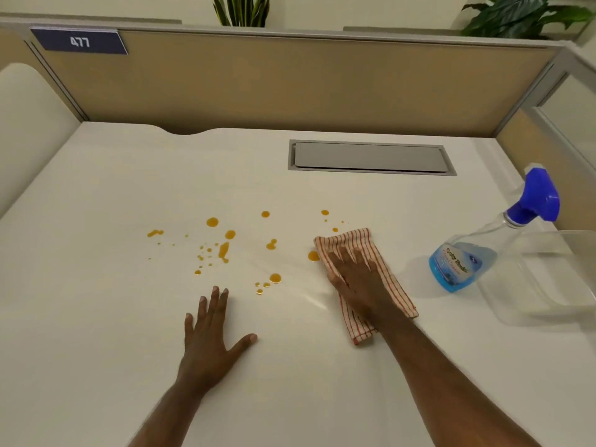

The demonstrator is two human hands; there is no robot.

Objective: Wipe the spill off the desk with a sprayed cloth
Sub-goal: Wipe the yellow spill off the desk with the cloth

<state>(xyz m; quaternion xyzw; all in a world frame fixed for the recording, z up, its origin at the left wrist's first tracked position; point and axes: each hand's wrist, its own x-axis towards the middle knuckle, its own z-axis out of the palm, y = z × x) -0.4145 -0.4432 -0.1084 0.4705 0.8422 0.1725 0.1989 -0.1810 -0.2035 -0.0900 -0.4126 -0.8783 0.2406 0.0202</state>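
The cloth (pixel 377 253) is soft and light, a thin folded towel that will bunch or slide under a loose touch, so it is best driven by a flat palm pressing through its middle, with the fingers spread toward the leading edge. Damp from spray, it should grip the smooth desk (pixel 96 317) a little more and drag the liquid rather than skate over it. The right hand (pixel 354 279) does this now: it lies open and flat on top of the cloth, fingers spread, pinning it to the desk rather than closing around it. The left hand (pixel 209 330) rests open and empty, palm down on the bare desk, near the lower edge of the spill (pixel 222 250).

The cloth is white with thin red stripes, folded into a long strip lying right of centre, its far-left corner just touching one orange drop. The spill is a scatter of orange drops and small puddles across the middle of the desk, mostly left of the cloth, with a few specks beyond its far edge. Nearly all of it looks unwiped, so the job seems barely begun. A faint wet sheen shows on the desk just left of the cloth. A spray bottle (pixel 467 262) with blue liquid lies tipped to the right, against a clear tub (pixel 548 285).
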